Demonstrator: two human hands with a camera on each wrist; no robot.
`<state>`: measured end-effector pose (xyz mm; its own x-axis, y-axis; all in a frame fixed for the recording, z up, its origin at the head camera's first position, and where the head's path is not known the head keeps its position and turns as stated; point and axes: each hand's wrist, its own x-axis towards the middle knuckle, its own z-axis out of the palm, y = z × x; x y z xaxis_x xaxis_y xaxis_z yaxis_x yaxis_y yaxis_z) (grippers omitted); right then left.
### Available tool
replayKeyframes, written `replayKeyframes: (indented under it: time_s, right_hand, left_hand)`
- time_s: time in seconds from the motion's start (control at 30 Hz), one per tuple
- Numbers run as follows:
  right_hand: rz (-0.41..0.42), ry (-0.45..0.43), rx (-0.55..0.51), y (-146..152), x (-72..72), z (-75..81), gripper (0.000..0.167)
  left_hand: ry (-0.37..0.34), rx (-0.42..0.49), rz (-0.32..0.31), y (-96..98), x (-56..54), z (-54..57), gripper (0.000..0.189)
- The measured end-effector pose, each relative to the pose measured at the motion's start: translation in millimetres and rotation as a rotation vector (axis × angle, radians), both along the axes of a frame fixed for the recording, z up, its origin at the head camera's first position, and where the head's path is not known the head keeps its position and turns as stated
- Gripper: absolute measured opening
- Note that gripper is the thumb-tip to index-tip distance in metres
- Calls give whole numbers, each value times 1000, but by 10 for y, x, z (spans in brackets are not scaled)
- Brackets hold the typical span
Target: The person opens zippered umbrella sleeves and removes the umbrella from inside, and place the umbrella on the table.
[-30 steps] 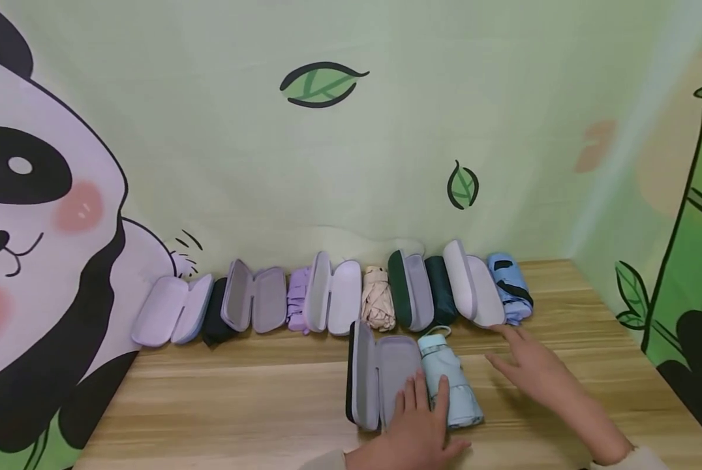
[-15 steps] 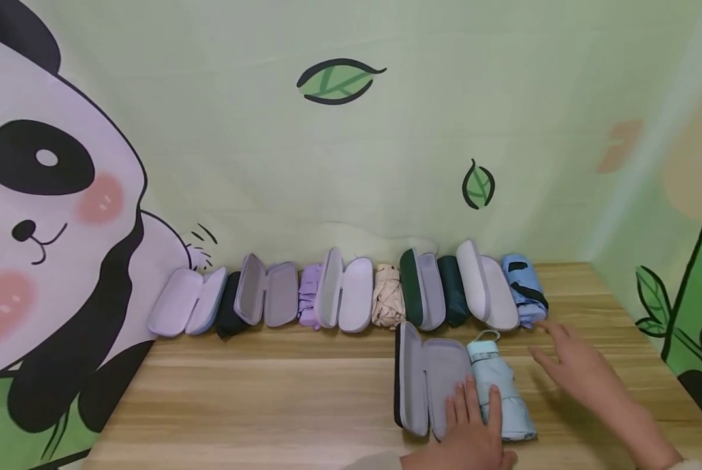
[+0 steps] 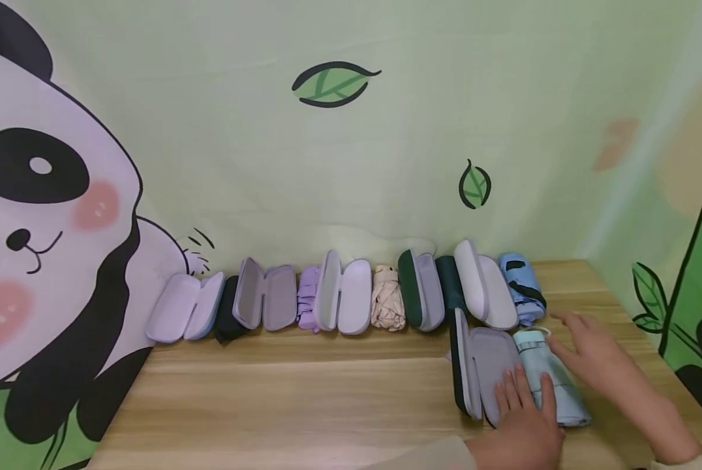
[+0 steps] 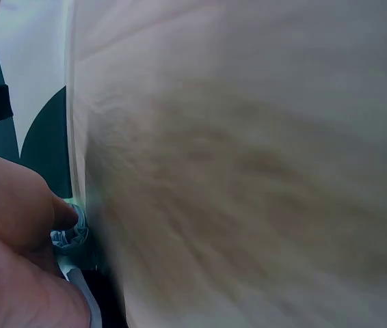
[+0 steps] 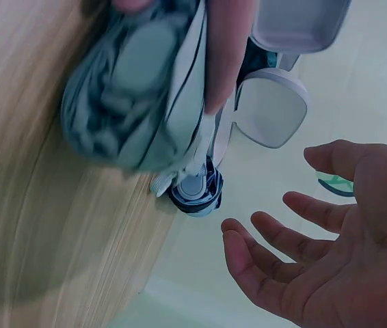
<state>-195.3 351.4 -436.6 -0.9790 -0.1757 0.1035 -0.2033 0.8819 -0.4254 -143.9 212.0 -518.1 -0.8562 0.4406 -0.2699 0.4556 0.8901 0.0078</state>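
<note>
My left hand [image 3: 521, 421] lies with straight fingers over an open glasses case [image 3: 494, 349], grey inside with a black outer shell, and over a folded light blue umbrella [image 3: 541, 365] beside it. In the left wrist view, part of that hand [image 4: 16, 239] hides most of the umbrella [image 4: 72, 236]. Just right of the umbrella's handle end, my right hand [image 3: 600, 356] hovers with fingers spread, holding nothing. The right wrist view shows its loosely bent fingers [image 5: 275, 256] apart from the umbrella [image 5: 145, 75].
Along the wall, open glasses cases alternate with folded umbrellas: a lilac-lined case [image 3: 175, 307], black umbrella [image 3: 230, 313], purple umbrella [image 3: 308, 297], beige umbrella [image 3: 388, 300], green case [image 3: 410, 287], white case [image 3: 471, 277] and blue umbrella [image 3: 521, 287]. They stand on a wooden table [image 3: 304, 405].
The black-shelled case and light blue umbrella have slid right together under my left hand, close in front of the row's right end. My right hand has shifted right too. The head view has turned slightly.
</note>
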Motion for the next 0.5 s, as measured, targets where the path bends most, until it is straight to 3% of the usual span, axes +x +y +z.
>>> replayKeyframes:
  time_s: [0.17,0.27,0.4,0.5]
  right_hand:
    - [17,10,14,-13,2,-22,52]
    - [10,25,3,-10,5,-15,51]
    - [1,18,-17,-40,66,-25,51]
    - [0,6,-24,-74,113,-20,50]
  left_hand:
    - [-19,-18,89,163,0,-26,76]
    - [-43,-11,107,212,-30,-37,77]
    - [-59,13,85,174,-21,-40,78]
    - [19,47,21,79,-7,5,77]
